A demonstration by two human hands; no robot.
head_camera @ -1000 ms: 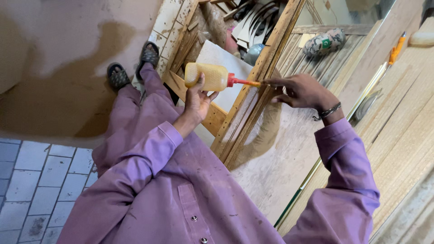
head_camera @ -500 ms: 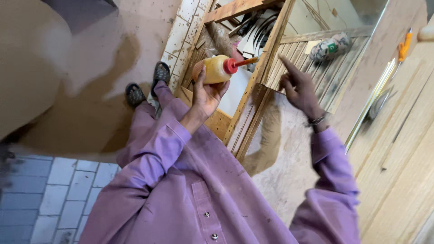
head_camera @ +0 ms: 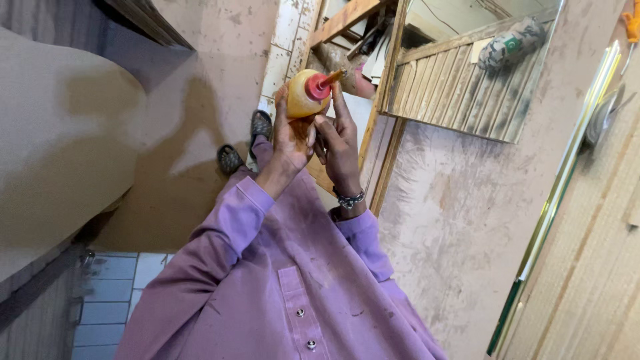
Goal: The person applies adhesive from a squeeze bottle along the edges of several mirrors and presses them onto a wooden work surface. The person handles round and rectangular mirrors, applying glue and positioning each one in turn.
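Now raised before chest: yellow glue bottle [head_camera: 303,93], clamped in left hand [head_camera: 290,137] fingers. Right hand [head_camera: 337,143], off the wooden frame [head_camera: 387,107] since a second ago, fingers closed around red nozzle [head_camera: 319,85]. Gluing paused; nozzle apparently being attended.

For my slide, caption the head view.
Left hand holds a yellow glue bottle while right hand touches its red nozzle.

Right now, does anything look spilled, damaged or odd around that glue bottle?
Nothing spilled that I can see. The yellow glue bottle sits in the left hand, with the right hand at its red cap. The nozzle looks crusted brownish. The purple shirt carries dark smudges.
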